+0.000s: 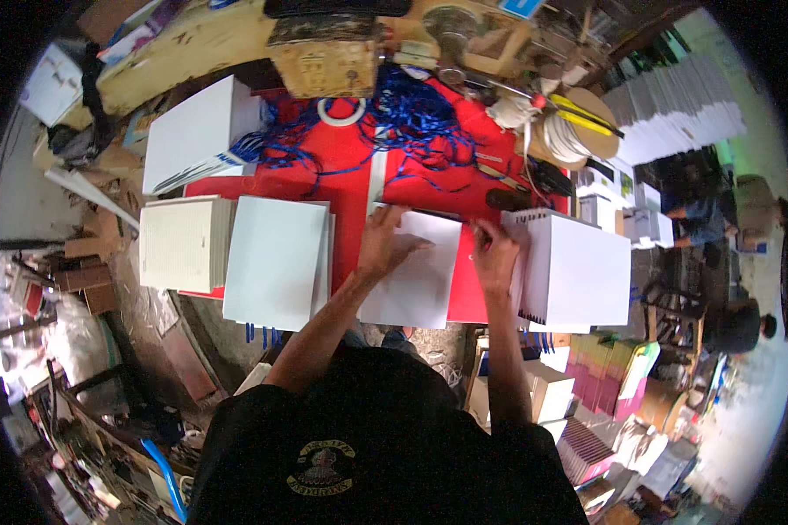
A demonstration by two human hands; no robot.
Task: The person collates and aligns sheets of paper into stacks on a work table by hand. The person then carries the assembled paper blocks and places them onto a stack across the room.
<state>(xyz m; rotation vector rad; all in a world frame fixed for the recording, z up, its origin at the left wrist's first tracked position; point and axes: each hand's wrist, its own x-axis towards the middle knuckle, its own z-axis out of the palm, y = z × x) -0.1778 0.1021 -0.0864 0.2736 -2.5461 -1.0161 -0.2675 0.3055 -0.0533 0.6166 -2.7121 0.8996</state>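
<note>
A white rectangular pad of paper (409, 293) lies on the red tabletop (346, 232) in front of me. My left hand (385, 245) rests on its upper left part, fingers at the far edge and thumb stretched out across the sheet. Just beyond the pad's right edge is my right hand (494, 255), its fingers pinched together; anything between them is too small to make out. Close by on the right sits a stack of white spiral-bound notebooks (587, 271) with dark coils. On the left, a stack of pale sheets or covers (276, 262) has blue ribbon ends hanging below it.
A cream stack of pads (184, 245) and a white stack (193, 131) stand at the left. Tangled blue ribbon (420, 114), a white ring (341, 112) and a worn wooden block (324, 66) lie farther back. A cord spool (565, 140) is back right; people are far right.
</note>
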